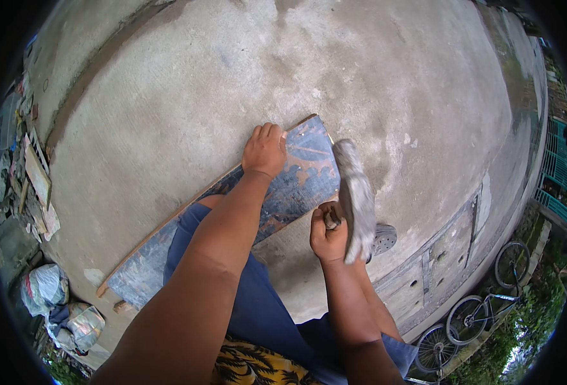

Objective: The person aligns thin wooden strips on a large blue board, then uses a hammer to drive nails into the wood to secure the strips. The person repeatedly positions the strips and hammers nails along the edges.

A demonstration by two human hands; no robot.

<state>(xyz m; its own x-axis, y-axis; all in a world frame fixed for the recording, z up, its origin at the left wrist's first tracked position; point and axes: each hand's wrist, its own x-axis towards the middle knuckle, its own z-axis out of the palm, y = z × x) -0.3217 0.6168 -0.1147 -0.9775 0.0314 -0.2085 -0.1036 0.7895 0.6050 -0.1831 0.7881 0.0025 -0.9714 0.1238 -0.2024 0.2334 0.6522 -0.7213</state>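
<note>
A long wooden board [306, 186] with worn, flaking blue paint slants from the lower left to the upper middle, partly under my left leg. My left hand [264, 152] is closed over its upper long edge, near the far end. Just beyond the board's right end, my right hand [328, 237] is wrapped round a short handle [332, 220]. Beside that fist is a long, mottled grey tool head [356, 192], slightly blurred, close to the board's end. I cannot tell whether the tool touches the board, nor its exact kind.
Rough concrete ground [187, 96] surrounds the board. A grey clog [384, 239] shows at right. Stuffed plastic bags [46, 287] and scrap boards [38, 176] lie at left. Bicycles [468, 319] stand at lower right, near plants and a teal gate [555, 154].
</note>
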